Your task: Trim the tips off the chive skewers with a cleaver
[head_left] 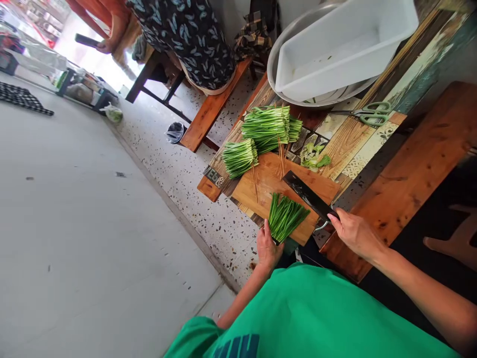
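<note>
My left hand point(269, 248) is closed round the near end of a loose bunch of green chives point(286, 218), which fans out over the near edge of a wooden cutting board point(320, 183). In my right hand point(352, 231) is the handle of a dark-bladed kitchen knife point(307, 194). Its blade lies over the board, pointing up and left, apart from the bunch. Beyond the board, trimmed chives point(265, 128) are stacked in rows with thin wooden skewers point(281, 156) sticking out. A smaller stack of chives point(239, 157) sits left of them, its skewers point(255, 183) reaching over the board.
Green-handled scissors point(374, 115) and pale leafy scraps point(313, 155) lie on the patterned table. A white plastic tub point(343, 49) rests in a big metal basin point(274, 64). Wooden benches point(216, 107) flank the table. Another person point(186, 40) stands beyond, holding a dark object.
</note>
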